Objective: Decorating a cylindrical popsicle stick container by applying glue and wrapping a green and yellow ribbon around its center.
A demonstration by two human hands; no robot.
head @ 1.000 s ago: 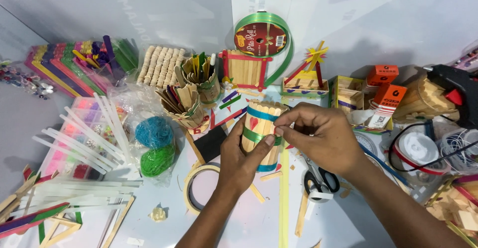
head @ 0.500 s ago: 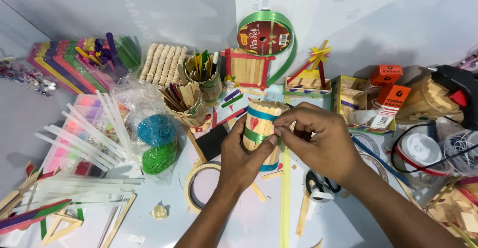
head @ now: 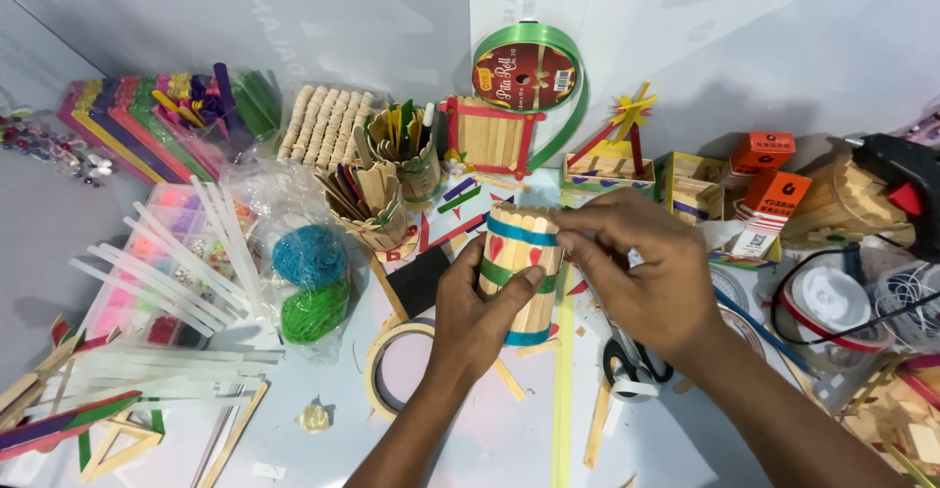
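Centrally, a cylindrical holder of wooden craft sticks (head: pixel 517 271), banded in blue and green and bearing small red hearts, stands upright on the white work table (head: pixel 470 449). Left hand (head: pixel 477 320) wraps the holder's near side, thumb pressed across the green band, so its grip is closed on the holder. Right hand (head: pixel 641 278) meets the holder's upper right edge, fingertips (head: pixel 568 245) pinched together at the top of a stick; whether anything lies between them cannot be told. Just left of the left hand lies a roll of tape (head: pixel 397 371); scissors (head: pixel 627 366) lie under the right wrist. Behind the holder stand two stick cups (head: pixel 387 194) filled with coloured sticks and a green ribbon spool (head: pixel 527 79). Blue and green twine balls (head: pixel 311 282) sit to the left, beside clear glue sticks (head: pixel 176 273). A glue gun (head: pixel 896 180) lies at far right.
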